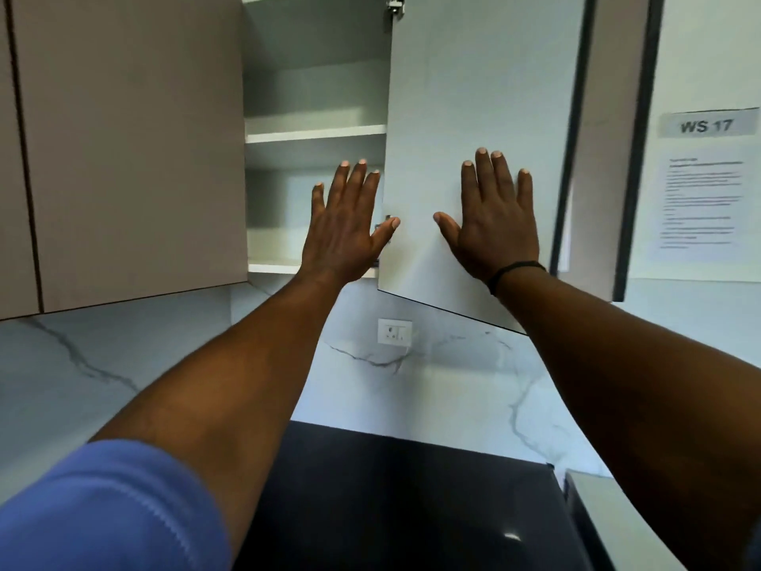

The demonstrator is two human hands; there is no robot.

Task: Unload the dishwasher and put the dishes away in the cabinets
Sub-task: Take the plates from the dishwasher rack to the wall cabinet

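Upper cabinet point(315, 129) stands open, its door point(473, 117) swung out toward the viewer. Both arms are raised to it.

Right hand point(496, 224): flat against the inner face of the door, fingers spread and straight, thumb out to the side. A dark band sits on that wrist. Nothing is pinched or held.

Left hand point(344, 224): also spread, fingers straight, raised in front of the cabinet opening just beside the door's hinge edge; the thumb lies near that edge. Whether it touches the door cannot be told. It holds nothing.

Task's things: no dish is in view. The two shelves seen through the opening look bare from this angle, though the lower shelf point(276, 266) is partly hidden by the left hand. The dishwasher is not in view either. A dark counter point(391, 488) lies below, with a marble-pattern backsplash and a wall socket point(394, 331) behind it.

Step, as judged: handling the cabinet door with no dish in hand, either opening it wide to receive dishes or starting to push it closed. The frame does not settle which.

Next move would likely call for steadying the door, then turning down to fetch or finish.

Writing: a wall sign point(706, 126) at right reads "WS 17". The printed sheet point(700, 204) under it is too blurred to read.
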